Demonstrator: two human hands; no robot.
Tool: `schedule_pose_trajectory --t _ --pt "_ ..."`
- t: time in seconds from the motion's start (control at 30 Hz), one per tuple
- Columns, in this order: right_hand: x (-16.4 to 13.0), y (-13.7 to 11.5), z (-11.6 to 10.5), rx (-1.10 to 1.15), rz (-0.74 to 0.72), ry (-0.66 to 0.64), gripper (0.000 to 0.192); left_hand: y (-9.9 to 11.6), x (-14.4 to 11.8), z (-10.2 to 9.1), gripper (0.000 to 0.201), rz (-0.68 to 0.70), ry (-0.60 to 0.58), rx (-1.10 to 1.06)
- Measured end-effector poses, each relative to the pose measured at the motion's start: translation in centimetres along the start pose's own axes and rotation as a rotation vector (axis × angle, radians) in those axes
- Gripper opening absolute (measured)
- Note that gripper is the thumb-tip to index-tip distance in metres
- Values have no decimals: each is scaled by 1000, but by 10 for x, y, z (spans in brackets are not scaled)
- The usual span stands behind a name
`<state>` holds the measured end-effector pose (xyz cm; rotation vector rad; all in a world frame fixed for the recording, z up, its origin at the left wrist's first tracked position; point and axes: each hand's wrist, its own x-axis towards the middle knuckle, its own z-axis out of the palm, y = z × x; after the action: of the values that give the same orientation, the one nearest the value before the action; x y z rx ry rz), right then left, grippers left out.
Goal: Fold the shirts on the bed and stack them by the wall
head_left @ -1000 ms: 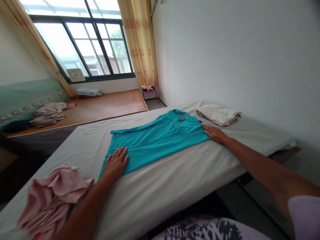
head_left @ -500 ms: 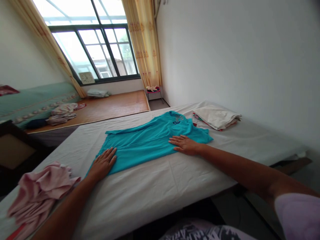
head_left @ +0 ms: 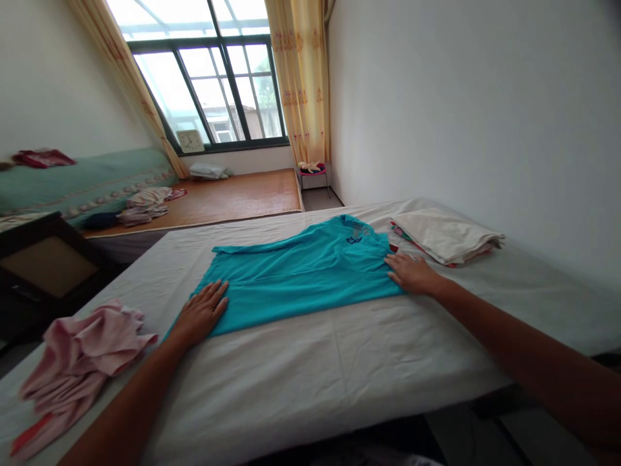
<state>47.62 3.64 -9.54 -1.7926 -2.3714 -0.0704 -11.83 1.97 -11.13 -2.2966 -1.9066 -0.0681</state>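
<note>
From left to right: a crumpled pink garment [head_left: 77, 362] lies at the near left corner of the bed [head_left: 310, 375], well apart from the work. Next, my left hand [head_left: 201, 314] rests flat, fingers spread and gripping nothing, on the hem end of the turquoise T-shirt [head_left: 295, 275], which lies folded lengthwise across the middle of the white sheet. At the collar end my right hand [head_left: 410, 272] also lies flat and unclenched on the cloth, its fingertips at the shirt's edge; the two hands are well apart, one at each end. Just beside the right hand sits a folded pile of pale linens [head_left: 446, 234], near the wall. I judge the step to be smoothing; done well, both palms should press evenly and draw outward along the length, keeping the folded edges aligned and the collar square.
</note>
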Motion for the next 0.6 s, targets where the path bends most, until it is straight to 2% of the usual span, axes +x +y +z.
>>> schedule_pose_trajectory --t 0.07,0.17,0.23,0.3,0.33,0.4,0.5,0.6 --pt "12 -50 -9 59 -194 49 51 1 0 0 61 -6 1 -6" --pt "32 -136 -10 208 -618 -37 55 4 -1 -2 61 -12 3 -15" --pt "51 -180 -4 233 -718 -99 60 5 -2 -3 60 -15 2 -17" --pt "77 -201 6 247 -720 -162 62 5 -2 -4 60 -17 1 -18" --pt "92 -201 11 242 -686 -196 62 5 -3 -5 60 -17 1 -18" --pt "124 -185 20 196 -549 -258 63 5 -4 -5 61 -16 -3 -20" --pt "167 -135 25 116 -263 -231 66 7 -7 -4 62 -26 -12 -26" --pt "197 -81 18 114 -173 -196 54 6 -6 -8 63 -27 -1 -35"
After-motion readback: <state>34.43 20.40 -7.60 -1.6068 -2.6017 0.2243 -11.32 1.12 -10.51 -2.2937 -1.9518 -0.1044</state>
